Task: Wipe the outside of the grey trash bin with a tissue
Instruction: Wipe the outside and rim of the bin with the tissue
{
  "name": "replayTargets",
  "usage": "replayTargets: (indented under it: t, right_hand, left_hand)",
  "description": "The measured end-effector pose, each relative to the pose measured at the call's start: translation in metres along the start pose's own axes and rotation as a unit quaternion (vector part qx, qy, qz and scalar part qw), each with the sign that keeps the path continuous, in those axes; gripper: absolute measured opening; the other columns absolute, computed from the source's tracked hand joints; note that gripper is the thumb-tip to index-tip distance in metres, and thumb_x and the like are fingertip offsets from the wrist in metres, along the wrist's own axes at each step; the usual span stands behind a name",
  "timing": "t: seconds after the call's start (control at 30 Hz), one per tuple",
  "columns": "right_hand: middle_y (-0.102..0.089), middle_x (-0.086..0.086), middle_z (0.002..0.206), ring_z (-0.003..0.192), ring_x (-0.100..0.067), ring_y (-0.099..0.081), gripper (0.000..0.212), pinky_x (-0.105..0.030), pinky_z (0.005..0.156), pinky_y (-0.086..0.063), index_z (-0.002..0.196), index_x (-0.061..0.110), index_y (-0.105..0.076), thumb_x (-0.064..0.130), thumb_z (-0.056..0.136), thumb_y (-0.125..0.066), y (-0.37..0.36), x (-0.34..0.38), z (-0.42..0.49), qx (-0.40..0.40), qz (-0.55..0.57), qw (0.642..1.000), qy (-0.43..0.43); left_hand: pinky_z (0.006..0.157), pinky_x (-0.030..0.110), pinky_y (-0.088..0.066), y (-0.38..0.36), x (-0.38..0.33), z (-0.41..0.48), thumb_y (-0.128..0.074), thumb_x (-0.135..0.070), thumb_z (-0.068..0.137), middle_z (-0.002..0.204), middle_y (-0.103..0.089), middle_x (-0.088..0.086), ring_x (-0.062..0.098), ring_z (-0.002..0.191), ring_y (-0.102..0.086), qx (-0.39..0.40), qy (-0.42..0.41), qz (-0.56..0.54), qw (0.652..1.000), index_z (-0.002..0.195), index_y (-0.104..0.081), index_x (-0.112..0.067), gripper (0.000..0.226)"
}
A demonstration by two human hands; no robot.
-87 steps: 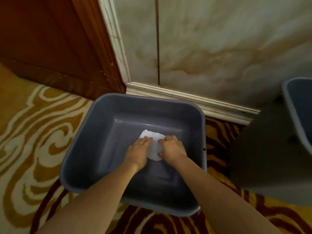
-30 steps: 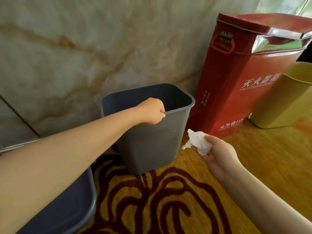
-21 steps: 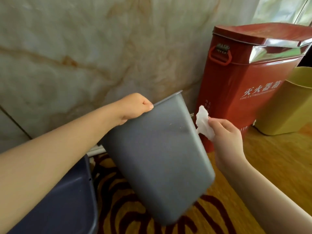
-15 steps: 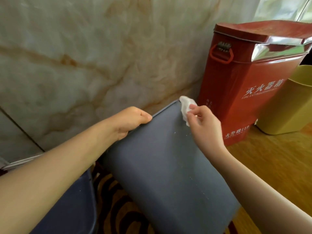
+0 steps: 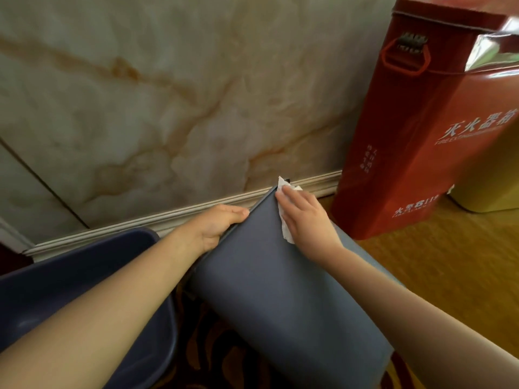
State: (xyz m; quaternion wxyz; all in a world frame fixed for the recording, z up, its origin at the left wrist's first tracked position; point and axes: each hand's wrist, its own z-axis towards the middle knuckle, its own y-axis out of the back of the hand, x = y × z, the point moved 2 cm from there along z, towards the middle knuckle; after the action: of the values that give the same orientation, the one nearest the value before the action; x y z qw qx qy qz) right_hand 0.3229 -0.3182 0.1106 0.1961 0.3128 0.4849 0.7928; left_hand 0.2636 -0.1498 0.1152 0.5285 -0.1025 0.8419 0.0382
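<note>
Tipping the grey trash bin [image 5: 280,290] toward the wall, my left hand [image 5: 216,224] clamped on its rim, I press the tissue [image 5: 285,228] under my flattened right hand [image 5: 304,217], best dragged downward in overlapping strokes

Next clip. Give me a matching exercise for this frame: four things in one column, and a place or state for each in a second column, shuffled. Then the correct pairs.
Things
1. grey trash bin
2. tissue
3. left hand
4. red fire extinguisher box

Places or states
A. standing upright against the wall, at the right
B. tipped over toward the person, outer side facing up
C. gripping the bin's rim
D. pressed flat under the right hand on the bin's side, near the rim

Pairs: 1-B, 2-D, 3-C, 4-A
</note>
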Motion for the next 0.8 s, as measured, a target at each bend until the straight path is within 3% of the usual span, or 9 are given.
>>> replayTargets:
  t: [0.2,0.33,0.43,0.53,0.6,0.7,0.8]
  right_hand:
    - [-0.017,-0.012,0.155,0.14,-0.027,-0.012,0.047,-0.038,0.115,-0.016,0.143,0.007,-0.025,0.025,0.1,-0.03,-0.056,0.026,-0.014,0.17,-0.097,0.978,0.066]
    - [-0.017,-0.004,0.156,0.14,-0.02,-0.013,0.051,-0.032,0.116,-0.007,0.147,0.01,-0.012,0.028,0.101,-0.024,-0.058,0.029,-0.022,0.107,-0.058,0.992,0.029]
    - [-0.02,-0.006,0.154,0.138,-0.023,-0.019,0.053,-0.034,0.115,-0.01,0.147,0.009,-0.01,0.028,0.101,-0.025,-0.048,0.012,-0.029,0.08,-0.077,0.993,-0.04]
    - [-0.029,-0.008,0.149,0.122,-0.027,-0.039,0.049,-0.032,0.106,-0.029,0.144,0.007,-0.022,0.026,0.099,-0.03,-0.03,-0.023,-0.051,0.068,-0.117,0.982,-0.134]
    - [-0.05,-0.01,0.133,0.108,-0.027,-0.048,0.038,-0.032,0.095,-0.039,0.132,0.006,-0.042,0.023,0.099,-0.034,-0.021,-0.041,-0.064,0.082,-0.135,0.973,-0.166]
    - [-0.067,-0.009,0.091,0.093,-0.027,-0.052,0.026,-0.035,0.081,-0.045,0.108,0.007,-0.06,0.016,0.098,-0.038,-0.015,-0.046,-0.056,0.045,-0.068,0.974,-0.211]
    - [-0.066,-0.02,0.092,0.098,-0.036,-0.053,0.031,-0.041,0.08,-0.046,0.107,0.001,-0.063,0.017,0.099,-0.039,-0.021,-0.03,-0.02,0.008,0.056,0.971,-0.232]
  left_hand:
    - [0.061,0.026,-0.058,0.013,0.044,0.009,-0.043,-0.009,0.093,0.067,-0.074,0.005,0.015,0.06,-0.07,0.035,0.079,-0.103,0.991,0.084,-0.066,-0.006,0.024]
    - [0.065,0.027,-0.058,0.024,0.044,0.015,-0.04,-0.009,0.094,0.076,-0.075,0.009,0.017,0.069,-0.072,0.083,0.11,-0.109,0.984,0.083,-0.072,-0.005,0.034]
    - [0.065,0.027,-0.058,0.026,0.038,0.017,-0.039,-0.005,0.092,0.076,-0.075,0.009,0.017,0.068,-0.072,0.111,0.134,-0.089,0.981,0.077,-0.076,-0.005,0.04]
    - [0.064,0.025,-0.058,0.027,0.037,0.017,-0.037,-0.002,0.093,0.074,-0.075,0.008,0.015,0.066,-0.072,0.123,0.146,-0.077,0.979,0.075,-0.076,-0.006,0.042]
    - [0.063,0.025,-0.058,0.027,0.038,0.017,-0.035,-0.001,0.093,0.072,-0.075,0.007,0.015,0.065,-0.072,0.129,0.146,-0.077,0.978,0.074,-0.076,-0.005,0.045]
    - [0.062,0.025,-0.058,0.028,0.039,0.015,-0.036,-0.001,0.093,0.072,-0.075,0.008,0.016,0.064,-0.072,0.12,0.145,-0.087,0.978,0.08,-0.073,-0.003,0.039]
    - [0.061,0.024,-0.058,0.027,0.039,0.012,-0.038,-0.001,0.093,0.073,-0.075,0.007,0.015,0.065,-0.072,0.116,0.144,-0.092,0.978,0.078,-0.075,-0.006,0.039]
